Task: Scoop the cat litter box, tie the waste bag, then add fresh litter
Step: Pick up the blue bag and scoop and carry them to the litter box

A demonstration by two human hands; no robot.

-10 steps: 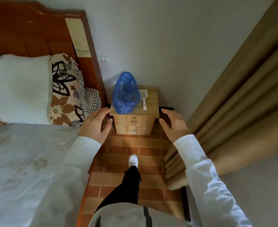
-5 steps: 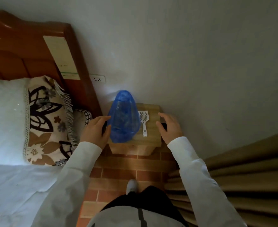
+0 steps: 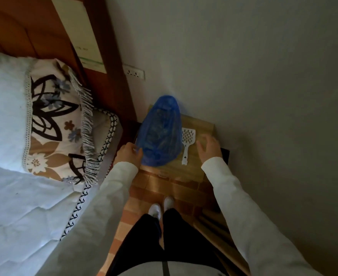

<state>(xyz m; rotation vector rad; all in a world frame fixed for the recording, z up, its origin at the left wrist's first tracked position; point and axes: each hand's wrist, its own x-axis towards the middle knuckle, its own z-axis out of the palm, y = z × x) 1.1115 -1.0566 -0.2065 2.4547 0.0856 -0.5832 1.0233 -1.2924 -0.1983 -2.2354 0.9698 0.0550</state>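
Nightstand (image 3: 196, 168): wooden, between bed and wall.
Bag (image 3: 160, 136): blue, thin film, standing on nightstand's left half; likely soft, slippery, tearable; best gathered at its top.
Scoop (image 3: 187, 142): white, rigid, light; just right of bag; take by handle.
Left hand (image 3: 127, 154): fingers relaxed, touching bag's side.
Right hand (image 3: 209, 148): spread, empty, beside scoop.

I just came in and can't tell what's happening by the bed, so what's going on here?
A person stands at a small wooden nightstand beside the bed. Their left hand touches the side of a blue plastic bag standing on it, while the right hand hovers open just right of a white litter scoop lying flat on top. Neither thing looks lifted yet. No litter box is in view.
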